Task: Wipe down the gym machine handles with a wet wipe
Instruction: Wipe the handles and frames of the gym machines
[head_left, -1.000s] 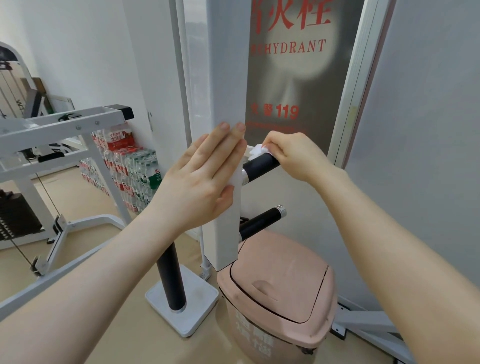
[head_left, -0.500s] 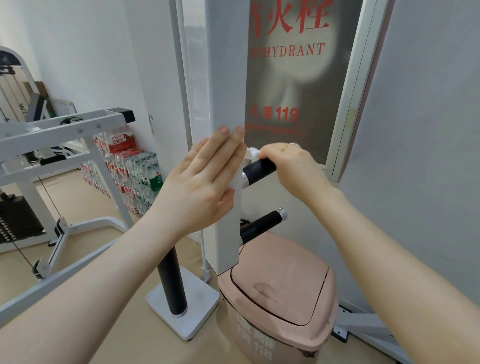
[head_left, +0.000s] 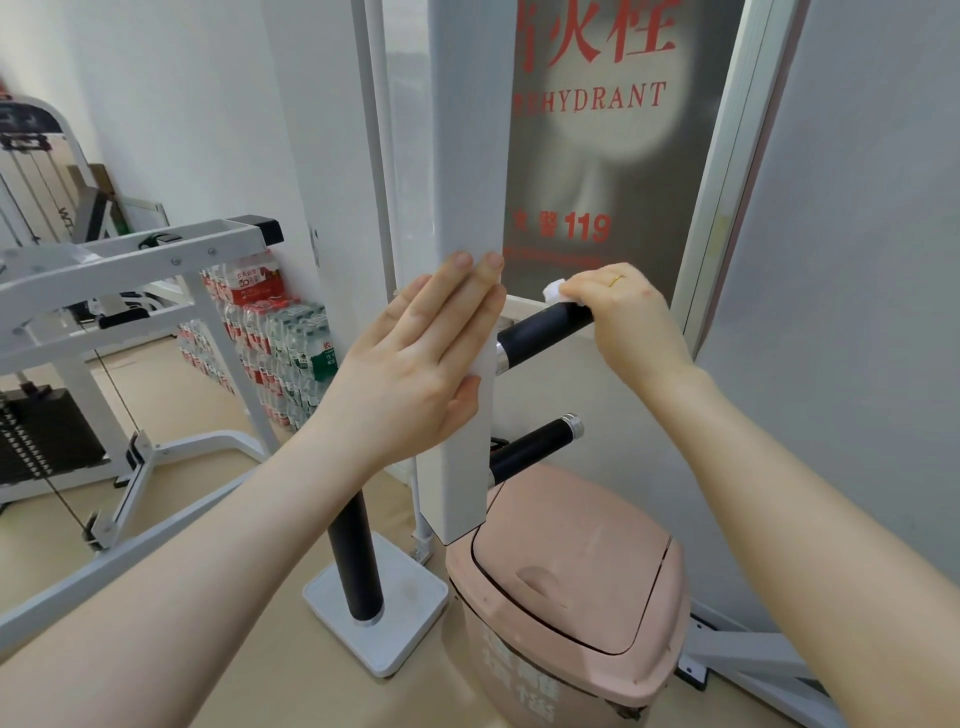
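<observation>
The left hand (head_left: 415, 364) lies flat against the white square steel post (head_left: 467, 208) of the gym machine, fingers straight and together, the thumb tucked along the post's near edge. The right hand (head_left: 623, 317) curls over the far end of the upper black cylindrical handle (head_left: 540, 330), pressing a crumpled white wet wipe (head_left: 554, 289) onto it; a corner of the wipe pokes out past the knuckles, and a thin gold ring (head_left: 616, 280) shows on one finger. This handle sticks out to the right of the post, with a silver collar where it meets the post. A second black cylindrical handle with a silver end cap (head_left: 535, 449) juts out lower on the same post, untouched. Beneath it stands a pink plastic swing-lid bin (head_left: 571, 587) on the beige floor (head_left: 208, 405). Left of the bin, a black tube rises from a white square base plate (head_left: 374, 603). Behind the post hangs a grey fire hydrant sign with red lettering (head_left: 597, 130). Farther left are a white-framed weight machine (head_left: 104, 291) and stacked packs of bottled water (head_left: 270, 343) against the wall.
</observation>
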